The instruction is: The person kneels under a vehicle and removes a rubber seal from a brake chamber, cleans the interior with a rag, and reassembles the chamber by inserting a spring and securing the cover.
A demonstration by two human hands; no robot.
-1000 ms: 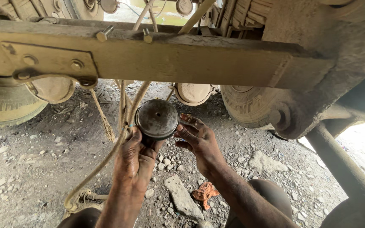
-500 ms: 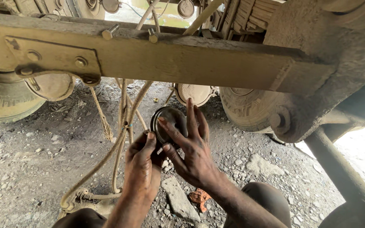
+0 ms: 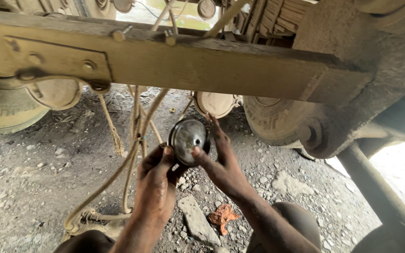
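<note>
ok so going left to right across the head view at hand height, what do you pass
Frayed rope → bundle of pale hoses → left hand → round dark disc part held by both hands → right hand → muddy tyre → slanting metal rod.

I count one round metal disc [image 3: 188,139] between my two hands, the left hand [image 3: 158,182] and the right hand [image 3: 221,164]. Overhead runs one long frame beam [image 3: 212,65]. Two tyres show: one [image 3: 1,110] at the left edge, one [image 3: 273,124] right of centre. On the ground lie one flat stone [image 3: 197,220] and one orange scrap [image 3: 223,216].
</note>
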